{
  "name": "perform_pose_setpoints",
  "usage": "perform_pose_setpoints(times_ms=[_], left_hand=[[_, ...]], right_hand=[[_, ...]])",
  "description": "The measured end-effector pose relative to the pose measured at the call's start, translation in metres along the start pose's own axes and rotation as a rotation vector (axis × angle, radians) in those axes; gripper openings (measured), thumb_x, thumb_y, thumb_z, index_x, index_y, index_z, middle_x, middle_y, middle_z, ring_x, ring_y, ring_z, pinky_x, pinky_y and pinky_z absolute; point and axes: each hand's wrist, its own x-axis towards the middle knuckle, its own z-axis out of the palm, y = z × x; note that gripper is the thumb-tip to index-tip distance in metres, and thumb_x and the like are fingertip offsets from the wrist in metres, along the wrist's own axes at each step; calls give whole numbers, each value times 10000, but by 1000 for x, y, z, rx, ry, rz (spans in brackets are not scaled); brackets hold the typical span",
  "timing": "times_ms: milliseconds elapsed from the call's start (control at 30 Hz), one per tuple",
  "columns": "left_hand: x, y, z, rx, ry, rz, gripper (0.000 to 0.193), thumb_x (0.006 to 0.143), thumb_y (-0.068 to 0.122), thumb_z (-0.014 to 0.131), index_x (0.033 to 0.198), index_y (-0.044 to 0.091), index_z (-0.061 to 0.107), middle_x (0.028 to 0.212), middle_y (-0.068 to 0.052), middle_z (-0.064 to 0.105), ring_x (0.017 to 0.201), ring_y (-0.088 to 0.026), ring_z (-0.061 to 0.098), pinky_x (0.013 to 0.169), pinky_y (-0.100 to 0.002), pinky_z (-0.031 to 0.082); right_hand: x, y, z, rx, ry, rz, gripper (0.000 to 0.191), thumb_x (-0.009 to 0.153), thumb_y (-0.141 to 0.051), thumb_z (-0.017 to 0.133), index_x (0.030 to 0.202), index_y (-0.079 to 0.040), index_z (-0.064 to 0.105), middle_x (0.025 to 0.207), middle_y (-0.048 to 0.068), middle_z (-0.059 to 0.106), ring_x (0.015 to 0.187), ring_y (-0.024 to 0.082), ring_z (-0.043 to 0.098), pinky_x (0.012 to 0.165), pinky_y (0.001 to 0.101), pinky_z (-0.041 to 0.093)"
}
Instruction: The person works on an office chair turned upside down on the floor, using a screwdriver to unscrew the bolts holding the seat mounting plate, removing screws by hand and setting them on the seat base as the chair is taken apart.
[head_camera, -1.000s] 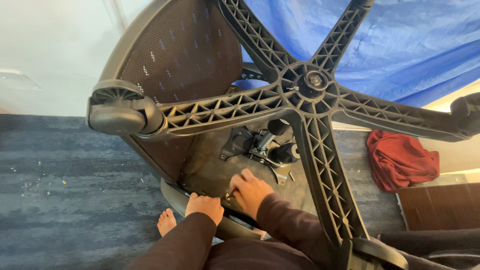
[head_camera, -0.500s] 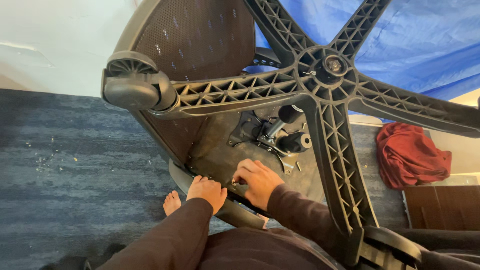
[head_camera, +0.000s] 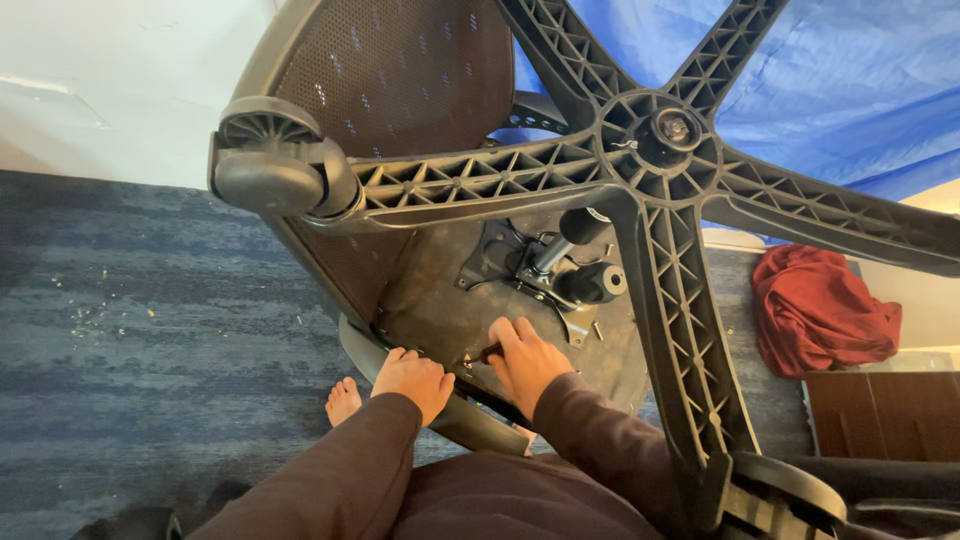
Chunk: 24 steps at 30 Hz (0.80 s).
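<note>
Both hands work at the underside of a tipped office chair (head_camera: 440, 290).

The left hand (head_camera: 415, 380) is curled over the seat's front edge, fingers pressed together, steadying it. The right hand (head_camera: 525, 358), beside it and below the star base (head_camera: 660, 135), pinches a small dark tool, possibly a screwdriver (head_camera: 482, 354), against the seat plate. Best to keep the tool square to the fastener and the seat braced.

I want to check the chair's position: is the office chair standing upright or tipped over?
Tipped over: the office chair shows its star base and caster facing the camera.
</note>
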Motion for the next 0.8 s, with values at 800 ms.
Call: perform_pose_setpoints(times_ms=[800], left_hand=[[12,7,-19,-136,-161,-116,179,967,265,573,975,240,750,996,4,736,1070,-221,670,991,-422,414]], right_hand=[[5,19,6,-170,21,-110,180,831,-83,618,1009,-107,611,1075,122,577,948,390,645,831,468,532]])
